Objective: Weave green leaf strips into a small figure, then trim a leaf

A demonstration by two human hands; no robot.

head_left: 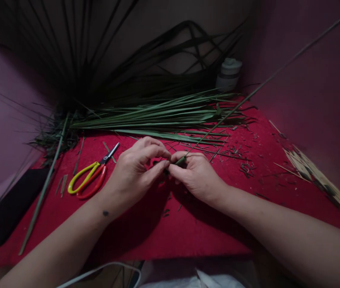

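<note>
My left hand (pixel 141 166) and my right hand (pixel 195 172) meet over the middle of the red cloth, fingertips pinched together. Between them is a small folded piece of green leaf (pixel 181 161), partly hidden by the fingers. From my right hand a long thin leaf strip (pixel 236 108) runs up and out at the top right. Scissors (pixel 93 172) with one yellow and one red handle lie left of my left hand, blades pointing away. Beyond both hands, a bundle of long green leaves (pixel 158 117) stretches across the cloth.
Dark fronds (pixel 80 72) rise at the back left. A white bottle (pixel 229 75) stands at the back right. Pale thin sticks (pixel 317 176) lie along the right edge. A long stalk (pixel 45 196) and a black object (pixel 11 208) are at left. Leaf scraps litter the red cloth (pixel 206 236).
</note>
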